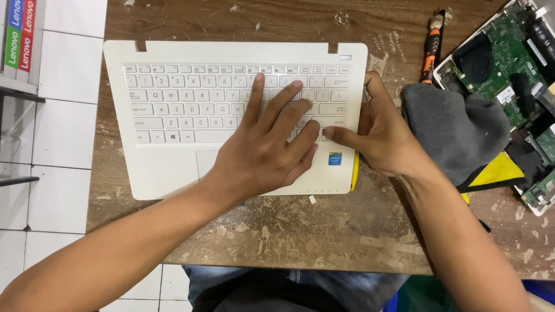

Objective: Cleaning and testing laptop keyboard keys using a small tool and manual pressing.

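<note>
White plastic laptop keyboard deck (173, 115), centred on worn wooden table (324, 242): left hand (266, 153) flat, fingers spread over keys, grasping nothing; right hand (378, 136) gripping deck's right edge; grey cloth (457, 130) beside.

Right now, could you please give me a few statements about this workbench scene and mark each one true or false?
1. The left hand lies flat on the white keyboard panel. True.
2. The right hand holds the screwdriver. False: the screwdriver lies untouched on the wooden table, and the right hand grips the panel's right edge.
3. A grey cloth lies right of the right hand. True.
4. The exposed circuit board sits left of the keyboard panel. False: it is at the far right.
5. The keyboard panel is black. False: it is white.
</note>
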